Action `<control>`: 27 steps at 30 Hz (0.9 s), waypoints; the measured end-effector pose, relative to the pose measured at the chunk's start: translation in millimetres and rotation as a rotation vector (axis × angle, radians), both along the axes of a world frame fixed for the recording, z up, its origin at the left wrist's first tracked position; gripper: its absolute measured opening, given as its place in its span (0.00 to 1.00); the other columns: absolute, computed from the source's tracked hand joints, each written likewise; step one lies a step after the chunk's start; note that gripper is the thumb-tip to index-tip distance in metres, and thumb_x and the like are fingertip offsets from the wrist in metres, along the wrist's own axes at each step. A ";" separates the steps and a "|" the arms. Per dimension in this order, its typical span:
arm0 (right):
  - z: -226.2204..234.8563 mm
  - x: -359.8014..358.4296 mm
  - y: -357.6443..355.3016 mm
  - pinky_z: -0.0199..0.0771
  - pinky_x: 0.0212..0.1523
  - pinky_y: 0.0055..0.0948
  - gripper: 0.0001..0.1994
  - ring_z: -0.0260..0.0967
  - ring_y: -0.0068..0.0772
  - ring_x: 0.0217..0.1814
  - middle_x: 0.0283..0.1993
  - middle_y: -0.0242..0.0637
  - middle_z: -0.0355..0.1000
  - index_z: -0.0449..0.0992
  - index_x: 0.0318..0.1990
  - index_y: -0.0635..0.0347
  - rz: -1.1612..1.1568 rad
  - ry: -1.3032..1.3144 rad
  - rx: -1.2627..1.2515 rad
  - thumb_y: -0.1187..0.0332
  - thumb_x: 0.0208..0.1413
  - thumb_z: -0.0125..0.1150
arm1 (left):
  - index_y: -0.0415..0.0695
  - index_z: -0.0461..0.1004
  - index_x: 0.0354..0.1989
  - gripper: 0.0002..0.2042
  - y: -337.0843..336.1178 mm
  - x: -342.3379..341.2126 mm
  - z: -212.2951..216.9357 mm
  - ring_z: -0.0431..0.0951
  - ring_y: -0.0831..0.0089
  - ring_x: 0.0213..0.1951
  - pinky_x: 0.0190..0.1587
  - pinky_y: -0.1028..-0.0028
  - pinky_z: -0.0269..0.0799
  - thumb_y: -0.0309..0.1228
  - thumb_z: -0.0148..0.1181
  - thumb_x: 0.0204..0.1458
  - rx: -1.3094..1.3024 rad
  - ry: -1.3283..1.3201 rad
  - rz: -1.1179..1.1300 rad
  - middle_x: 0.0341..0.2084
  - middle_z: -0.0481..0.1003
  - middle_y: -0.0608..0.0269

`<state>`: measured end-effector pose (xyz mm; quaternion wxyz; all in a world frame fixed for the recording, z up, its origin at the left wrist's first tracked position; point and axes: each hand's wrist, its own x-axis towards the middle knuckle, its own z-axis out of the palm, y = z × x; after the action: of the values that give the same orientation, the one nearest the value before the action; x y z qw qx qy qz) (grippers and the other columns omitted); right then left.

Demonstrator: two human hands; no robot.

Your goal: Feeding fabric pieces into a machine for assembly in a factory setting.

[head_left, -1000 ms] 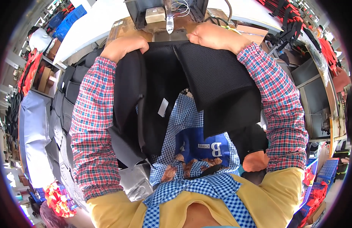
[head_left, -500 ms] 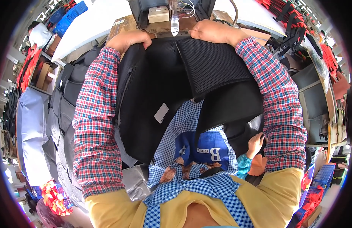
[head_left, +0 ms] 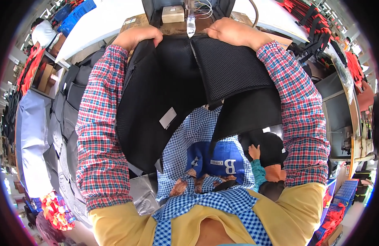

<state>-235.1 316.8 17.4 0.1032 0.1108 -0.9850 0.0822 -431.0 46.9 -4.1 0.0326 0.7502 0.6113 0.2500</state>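
A black mesh fabric panel (head_left: 234,67) spreads out before me, its left part (head_left: 156,94) hanging in a loose flap with a small white label (head_left: 167,118). My left hand (head_left: 141,36) grips the far edge at the left, fingers curled over the cloth. At the same edge on the right, my right hand (head_left: 231,33) is closed on the fabric, fingertips pressed near the seam. Between both hands, the pointed clear tip of a machine (head_left: 191,28) comes down right at the panel's far edge. Whether it touches the cloth, I cannot tell.
A cream box (head_left: 173,14) and white wires sit behind the tip. Dark padded pieces (head_left: 76,96) are piled at my left. Near my right elbow, another person's hand (head_left: 254,151) in a teal sleeve rests against black material. White tabletops (head_left: 95,28) flank the machine.
The panel has shifted slightly away from me and its left flap has swung left. Both hands keep their grip. The other person's hand has moved left, away from my right arm.
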 end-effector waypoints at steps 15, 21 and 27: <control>0.0 0.0 2.3 0.71 0.44 0.41 0.24 0.72 0.52 0.37 0.34 0.52 0.74 0.78 0.34 0.67 -0.090 -0.031 0.045 0.54 0.67 0.43 | 0.46 0.68 0.22 0.04 13.1 1.4 4.4 0.72 0.65 0.29 0.35 0.72 0.67 0.26 0.56 0.45 0.018 0.066 -0.006 0.22 0.70 0.63; 1.4 -5.0 2.2 0.72 0.44 0.41 0.24 0.72 0.53 0.37 0.32 0.52 0.75 0.78 0.35 0.67 -0.074 -0.048 0.058 0.54 0.67 0.43 | 0.45 0.68 0.22 0.04 12.3 -1.2 6.3 0.71 0.65 0.28 0.35 0.72 0.66 0.26 0.57 0.44 -0.007 0.024 -0.014 0.22 0.69 0.64; -0.7 -3.7 9.0 0.72 0.48 0.41 0.23 0.72 0.53 0.42 0.38 0.51 0.76 0.79 0.38 0.66 -0.092 -0.040 0.083 0.54 0.66 0.43 | 0.45 0.69 0.24 0.03 12.2 -11.7 2.9 0.71 0.63 0.30 0.37 0.71 0.67 0.28 0.54 0.48 0.053 0.016 -0.100 0.25 0.71 0.63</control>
<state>-238.8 325.8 16.8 0.0825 0.0681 -0.9935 0.0387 -442.7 59.1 -1.3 0.0200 0.7823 0.5665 0.2581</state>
